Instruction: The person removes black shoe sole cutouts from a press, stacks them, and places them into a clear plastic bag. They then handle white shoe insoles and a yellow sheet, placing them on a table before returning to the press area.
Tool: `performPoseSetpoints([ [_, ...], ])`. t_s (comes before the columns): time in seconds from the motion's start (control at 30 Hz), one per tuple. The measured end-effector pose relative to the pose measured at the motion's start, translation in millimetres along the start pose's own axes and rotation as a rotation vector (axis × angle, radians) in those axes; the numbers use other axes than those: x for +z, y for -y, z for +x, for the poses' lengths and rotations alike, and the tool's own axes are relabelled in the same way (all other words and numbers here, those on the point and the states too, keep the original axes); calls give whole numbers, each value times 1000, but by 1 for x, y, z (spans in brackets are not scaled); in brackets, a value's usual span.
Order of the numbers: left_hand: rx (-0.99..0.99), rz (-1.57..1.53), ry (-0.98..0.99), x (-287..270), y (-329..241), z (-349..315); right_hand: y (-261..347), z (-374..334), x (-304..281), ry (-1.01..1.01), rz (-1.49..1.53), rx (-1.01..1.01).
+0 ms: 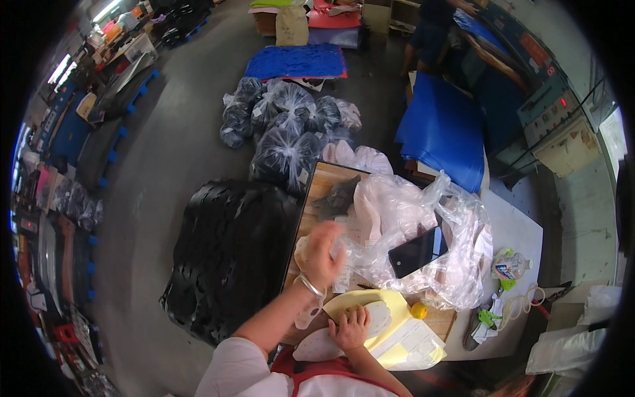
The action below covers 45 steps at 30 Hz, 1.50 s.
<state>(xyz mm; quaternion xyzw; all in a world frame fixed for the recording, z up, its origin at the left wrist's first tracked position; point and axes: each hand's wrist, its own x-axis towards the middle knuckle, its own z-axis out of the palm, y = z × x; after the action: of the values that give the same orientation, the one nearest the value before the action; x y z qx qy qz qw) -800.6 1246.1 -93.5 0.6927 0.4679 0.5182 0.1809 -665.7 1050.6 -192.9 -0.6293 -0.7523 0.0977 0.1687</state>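
My left hand, a pale bangle at its wrist, is raised over the left part of the wooden table. Motion smears its fingers, so its grip cannot be made out. Beside it lie a slip of printed paper and a pale flat piece. My right hand rests with fingers spread on a pale, insole-shaped piece, which lies on a yellow sheet. Another pale insole-shaped piece sits at the near table edge, close to my body.
Clear plastic bags of pale pieces cover the table's far side, with a black phone on top. A yellow round object and a bottle are right. Black sheets stand left; a person stands at the back.
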Motion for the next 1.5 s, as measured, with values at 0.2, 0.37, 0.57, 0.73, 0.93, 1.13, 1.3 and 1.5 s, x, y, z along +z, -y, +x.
performPoseSetpoints([
  [0.2,-186,466,336,33,120,25,8,9,-13,-15,0,7],
  [0.37,-232,647,597,85,155,23,3,6,-5,-56,9,-12],
  [0.57,-258,697,607,83,165,30,5,1,0,-141,49,-69],
  [0.73,-433,349,584,77,150,67,2,0,1,-159,-98,-137],
  [0.93,-1194,-1269,95,9,132,44,3,5,0,-114,-52,-86],
  [1.13,-1193,-2000,-126,-75,101,-46,4,5,-3,-56,-38,-48],
  [1.3,-1152,-1893,-72,-118,72,-66,8,7,-7,-17,-49,-47],
  [1.5,-907,-1006,30,-149,38,-89,8,6,-5,-36,-61,-40],
])
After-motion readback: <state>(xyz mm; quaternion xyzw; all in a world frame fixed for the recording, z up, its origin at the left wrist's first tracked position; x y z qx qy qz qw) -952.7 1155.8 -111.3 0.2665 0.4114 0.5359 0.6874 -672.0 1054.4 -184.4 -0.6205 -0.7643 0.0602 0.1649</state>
